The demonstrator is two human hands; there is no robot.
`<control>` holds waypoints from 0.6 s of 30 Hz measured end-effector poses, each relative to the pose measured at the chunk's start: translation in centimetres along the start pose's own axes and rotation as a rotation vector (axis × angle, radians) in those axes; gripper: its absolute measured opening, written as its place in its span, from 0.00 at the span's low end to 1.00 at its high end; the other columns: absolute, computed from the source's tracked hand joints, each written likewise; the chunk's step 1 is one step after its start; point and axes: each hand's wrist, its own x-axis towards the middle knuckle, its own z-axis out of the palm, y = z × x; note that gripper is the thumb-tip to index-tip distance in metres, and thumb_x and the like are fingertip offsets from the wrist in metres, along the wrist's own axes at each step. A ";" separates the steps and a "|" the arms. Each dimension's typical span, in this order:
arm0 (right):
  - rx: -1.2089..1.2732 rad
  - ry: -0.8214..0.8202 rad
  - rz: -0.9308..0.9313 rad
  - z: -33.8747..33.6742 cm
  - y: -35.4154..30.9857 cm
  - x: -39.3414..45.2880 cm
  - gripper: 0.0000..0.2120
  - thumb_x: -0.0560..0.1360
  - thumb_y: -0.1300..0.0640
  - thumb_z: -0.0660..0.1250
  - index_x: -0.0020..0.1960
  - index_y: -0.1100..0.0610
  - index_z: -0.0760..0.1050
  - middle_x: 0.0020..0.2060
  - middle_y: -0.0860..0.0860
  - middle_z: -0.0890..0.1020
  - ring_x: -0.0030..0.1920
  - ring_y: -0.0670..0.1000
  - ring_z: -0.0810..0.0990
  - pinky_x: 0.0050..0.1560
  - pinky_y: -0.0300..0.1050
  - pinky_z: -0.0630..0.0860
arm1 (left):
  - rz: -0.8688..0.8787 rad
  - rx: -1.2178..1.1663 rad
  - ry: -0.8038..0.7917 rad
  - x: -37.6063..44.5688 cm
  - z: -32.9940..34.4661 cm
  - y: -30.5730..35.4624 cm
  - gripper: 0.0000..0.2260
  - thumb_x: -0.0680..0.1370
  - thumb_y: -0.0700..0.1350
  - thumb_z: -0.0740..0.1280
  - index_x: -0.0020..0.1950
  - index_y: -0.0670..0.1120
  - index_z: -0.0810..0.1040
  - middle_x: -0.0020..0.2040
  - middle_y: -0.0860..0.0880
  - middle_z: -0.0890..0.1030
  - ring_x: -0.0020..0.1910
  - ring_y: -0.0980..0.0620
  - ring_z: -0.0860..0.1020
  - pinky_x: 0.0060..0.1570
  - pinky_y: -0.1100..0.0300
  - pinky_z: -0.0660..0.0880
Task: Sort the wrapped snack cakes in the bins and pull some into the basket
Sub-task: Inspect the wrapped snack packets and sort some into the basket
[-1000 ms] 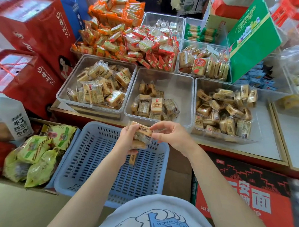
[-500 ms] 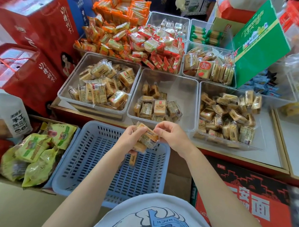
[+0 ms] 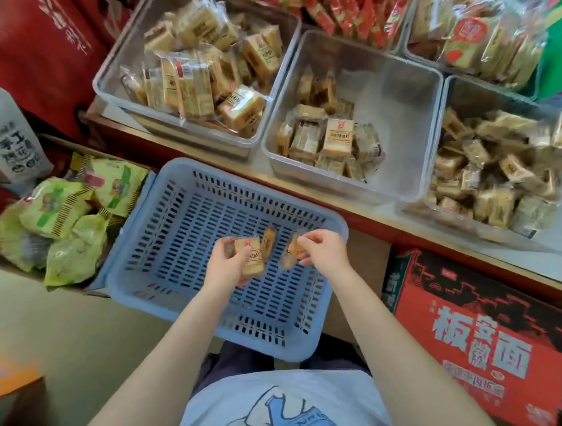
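Blue plastic, slotted all over, the basket (image 3: pixel 165 250) sits in the lower middle of the frame, and both hands hang above its floor. The left hand (image 3: pixel 225 266) curls round a small stack of wrapped snack cakes (image 3: pixel 251 256) – the top one shows a tan label with a red mark – while another cake stands on edge just beside its fingertips. The right hand (image 3: pixel 323 248), near the basket's right rim, pinches 1 more wrapped cake (image 3: pixel 291 249) between thumb and fingers; motion blur hides its label. Above the basket, on a counter edge, stand 3 clear bins: the left bin (image 3: pixel 106 82) in the upper left is heaped with larger packs, the middle bin (image 3: pixel 396 88) holds a low cluster of small cakes at its near left corner, and the right bin (image 3: pixel 454 89) at the frame's right edge is piled with similar ones. Green snack bags (image 3: pixel 60 212) lie left of the basket, a red printed carton (image 3: pixel 471 333) at lower right
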 end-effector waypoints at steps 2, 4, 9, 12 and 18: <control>0.068 -0.049 0.082 1.5 0.9 0.9 0.08 0.82 0.59 0.68 0.57 0.61 0.82 0.39 0.56 0.84 0.36 0.52 0.83 0.46 0.50 0.85 | -0.029 0.013 -0.010 1.0 0.0 -1.5 0.16 0.83 0.48 0.67 0.69 0.55 0.67 0.59 0.51 0.78 0.52 0.47 0.83 0.49 0.47 0.83; 0.164 -0.102 0.137 2.5 1.3 1.3 0.08 0.81 0.62 0.69 0.57 0.64 0.82 0.40 0.59 0.84 0.36 0.52 0.83 0.40 0.44 0.83 | -0.035 0.037 -0.035 1.8 0.2 -2.7 0.17 0.83 0.48 0.68 0.69 0.57 0.66 0.61 0.51 0.79 0.54 0.46 0.83 0.53 0.46 0.83; 0.317 -0.207 0.201 3.0 2.2 1.1 0.06 0.80 0.67 0.68 0.56 0.65 0.81 0.44 0.60 0.84 0.41 0.53 0.85 0.43 0.42 0.82 | -0.004 0.080 -0.016 3.2 0.2 -3.7 0.21 0.83 0.43 0.65 0.74 0.55 0.65 0.61 0.50 0.80 0.55 0.45 0.82 0.50 0.46 0.82; 0.340 -0.243 0.162 2.4 2.5 0.5 0.04 0.81 0.66 0.67 0.52 0.63 0.81 0.43 0.57 0.84 0.41 0.52 0.85 0.42 0.42 0.81 | 0.016 0.040 0.028 3.8 -0.1 -4.0 0.21 0.83 0.43 0.64 0.75 0.54 0.65 0.65 0.49 0.79 0.56 0.48 0.81 0.47 0.53 0.80; 0.227 -0.113 0.153 3.0 2.2 0.7 0.04 0.80 0.65 0.68 0.51 0.60 0.81 0.43 0.57 0.85 0.39 0.50 0.84 0.39 0.41 0.81 | 0.029 -0.009 -0.029 3.9 0.7 -4.0 0.21 0.83 0.41 0.65 0.74 0.55 0.66 0.63 0.49 0.79 0.55 0.49 0.82 0.50 0.52 0.82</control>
